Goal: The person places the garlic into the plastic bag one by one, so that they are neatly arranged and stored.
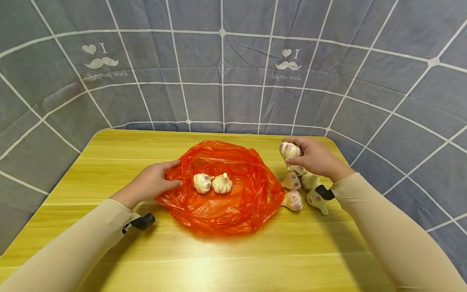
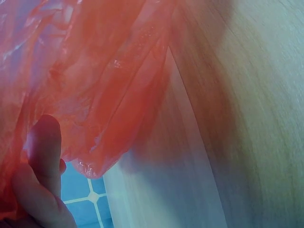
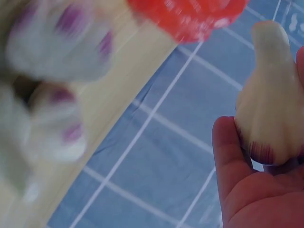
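A thin red plastic bag (image 1: pixel 219 215) lies spread on the table with its mouth facing up. Two garlic bulbs, one with purple marks (image 1: pixel 202 183) and a plain cream one (image 1: pixel 222 184), sit side by side inside it. My left hand (image 1: pixel 155 182) grips the bag's left edge between thumb and fingers; in the left wrist view the red film hangs past the fingertips (image 2: pixel 45 137). Over the far right of the table, my right hand (image 1: pixel 313 156) holds a garlic bulb (image 3: pixel 270 104) by its sides, stem pointing away from the palm.
Several more garlic bulbs (image 1: pixel 293 200) lie in a loose group right of the bag, below my right hand. The wooden table (image 1: pixel 204 263) ends at a grey cloth (image 1: pixel 240 105) with white grid lines, which hangs behind and along the sides.
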{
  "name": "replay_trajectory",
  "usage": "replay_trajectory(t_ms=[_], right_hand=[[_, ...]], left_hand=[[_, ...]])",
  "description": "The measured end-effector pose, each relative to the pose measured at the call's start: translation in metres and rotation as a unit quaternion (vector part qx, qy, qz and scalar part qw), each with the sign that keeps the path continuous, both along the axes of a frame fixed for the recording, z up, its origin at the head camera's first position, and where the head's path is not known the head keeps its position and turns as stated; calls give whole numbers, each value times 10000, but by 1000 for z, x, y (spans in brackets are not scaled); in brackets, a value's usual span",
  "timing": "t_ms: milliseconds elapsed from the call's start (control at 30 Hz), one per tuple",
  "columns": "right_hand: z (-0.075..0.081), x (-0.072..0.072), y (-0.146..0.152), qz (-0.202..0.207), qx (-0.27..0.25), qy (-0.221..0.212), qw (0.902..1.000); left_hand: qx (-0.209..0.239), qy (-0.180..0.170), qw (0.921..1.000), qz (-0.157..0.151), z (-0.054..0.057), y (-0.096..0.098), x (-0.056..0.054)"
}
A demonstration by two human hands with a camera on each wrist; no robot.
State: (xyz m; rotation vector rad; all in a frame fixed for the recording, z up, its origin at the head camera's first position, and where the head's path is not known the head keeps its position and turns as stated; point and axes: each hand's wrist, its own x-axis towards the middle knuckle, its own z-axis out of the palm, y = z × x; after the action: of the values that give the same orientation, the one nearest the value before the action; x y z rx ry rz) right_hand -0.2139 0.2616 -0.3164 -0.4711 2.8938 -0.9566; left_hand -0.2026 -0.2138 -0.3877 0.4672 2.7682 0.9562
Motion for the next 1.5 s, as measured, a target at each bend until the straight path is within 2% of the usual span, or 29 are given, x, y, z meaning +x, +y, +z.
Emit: replay_trajectory(t_ms=[567,767,1300,1500], right_hand=[[-14,3,-65,719,-437,-238,9962],[-19,3,-80,886,-699,-560,9920],[-32,4,-105,968,-386,-845,9910],[-38,2,-107,1051,-247,-818,9908]], left_hand=[[88,-129,9999,33,2,0,0],[71,-101,9999,32,2,0,1],[31,-80,10000,41,3,-1,1],[50,-87,9999,37,3,-1,1]])
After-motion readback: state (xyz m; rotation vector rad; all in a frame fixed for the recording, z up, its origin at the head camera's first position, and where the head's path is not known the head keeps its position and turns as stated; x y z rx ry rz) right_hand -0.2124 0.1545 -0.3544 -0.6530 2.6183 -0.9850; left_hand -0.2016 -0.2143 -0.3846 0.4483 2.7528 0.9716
